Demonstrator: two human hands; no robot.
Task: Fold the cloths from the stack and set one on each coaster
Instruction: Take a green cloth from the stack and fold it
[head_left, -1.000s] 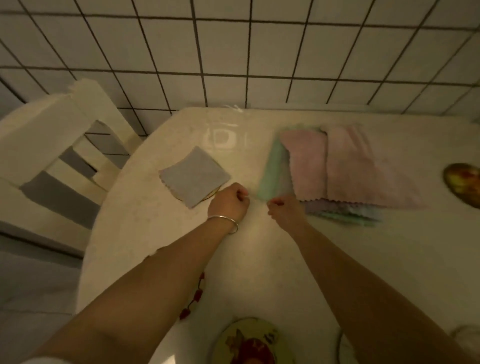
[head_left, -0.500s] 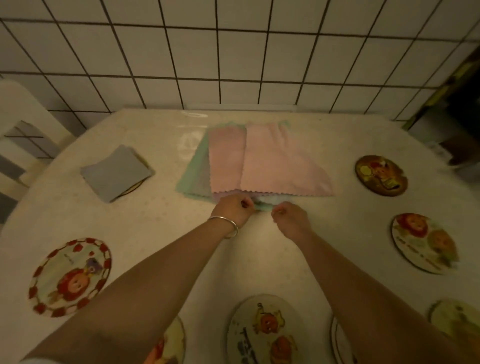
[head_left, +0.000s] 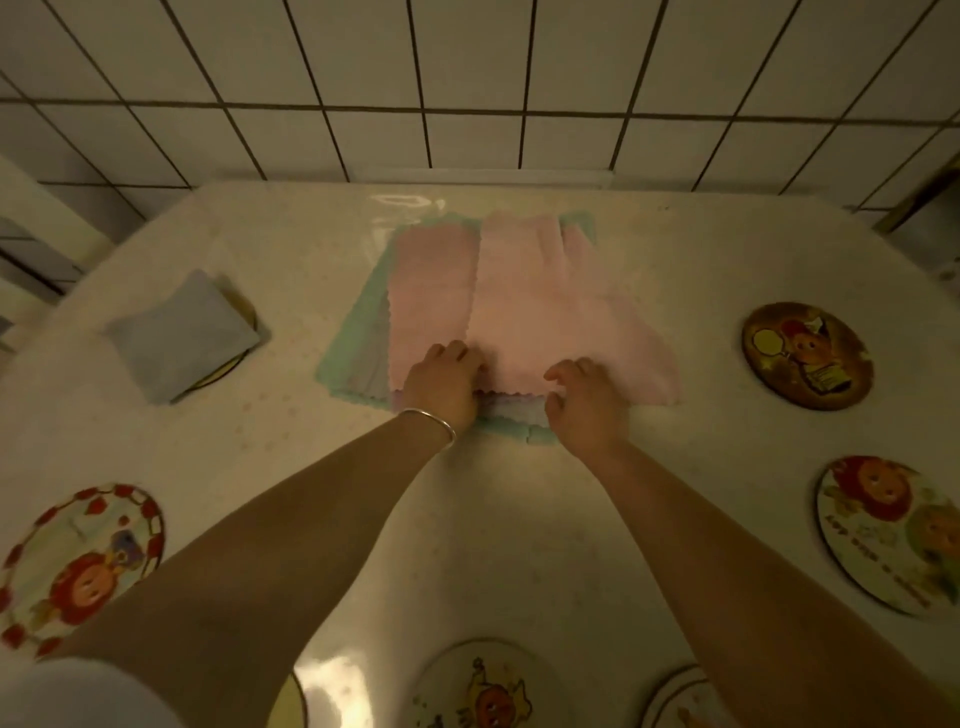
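Both hands (head_left: 441, 382) (head_left: 584, 397) now forward, grips loosely apart atop the pink cloth (head_left: 545, 312).

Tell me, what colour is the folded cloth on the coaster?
Grey folded cloth, seen in the head view.

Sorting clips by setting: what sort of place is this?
Probably a home kitchen or dining corner: a wall of white square tiles with dark grout, a glossy cream table set with round cartoon-printed coasters, and a pale wooden chair.
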